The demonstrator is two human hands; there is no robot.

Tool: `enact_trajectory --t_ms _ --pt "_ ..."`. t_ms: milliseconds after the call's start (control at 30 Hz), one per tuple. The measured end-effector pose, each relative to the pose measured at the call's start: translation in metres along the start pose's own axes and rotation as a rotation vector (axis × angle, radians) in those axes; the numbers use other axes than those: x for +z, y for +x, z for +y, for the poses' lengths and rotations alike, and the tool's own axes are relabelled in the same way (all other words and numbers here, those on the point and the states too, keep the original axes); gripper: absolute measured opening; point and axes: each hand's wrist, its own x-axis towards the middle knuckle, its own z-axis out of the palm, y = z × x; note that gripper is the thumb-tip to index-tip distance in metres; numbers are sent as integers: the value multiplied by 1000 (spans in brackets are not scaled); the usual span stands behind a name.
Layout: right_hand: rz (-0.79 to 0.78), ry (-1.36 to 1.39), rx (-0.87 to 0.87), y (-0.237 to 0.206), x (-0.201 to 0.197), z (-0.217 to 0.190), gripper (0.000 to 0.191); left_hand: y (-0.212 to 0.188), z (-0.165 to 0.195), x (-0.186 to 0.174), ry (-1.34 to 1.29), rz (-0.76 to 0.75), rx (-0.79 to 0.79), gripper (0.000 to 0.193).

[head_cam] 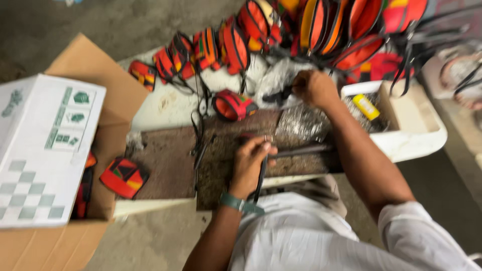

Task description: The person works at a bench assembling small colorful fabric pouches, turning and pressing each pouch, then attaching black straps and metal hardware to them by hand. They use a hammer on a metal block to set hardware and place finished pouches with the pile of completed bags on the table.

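Left hand (249, 161) pinches a thin, limp black strap (261, 176) near its metal-ringed end; right hand (315, 88) closes on black straps (279, 95), light and best held by the ends.

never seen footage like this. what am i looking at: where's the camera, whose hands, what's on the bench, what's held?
One picture, shot from a camera on a person's head, looking down at their own bare hands; no machine. The left hand, green band at the wrist, grips a thin dark strap over a worn brown work board. The right hand reaches into a pile of clear plastic bags. A row of small red-orange pouches lies behind, one more by the cardboard box. A white tray holds a yellow tube. The picture is blurred.
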Motion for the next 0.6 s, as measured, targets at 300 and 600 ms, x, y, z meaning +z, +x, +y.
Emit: enact_trajectory --t_ms 300,600 --pt "43 1177 306 -22 -31 -4 13 13 -14 3 -171 -33 6 24" --pt "-56 1290 25 -59 14 -26 34 16 -28 -20 -292 -32 63 17"
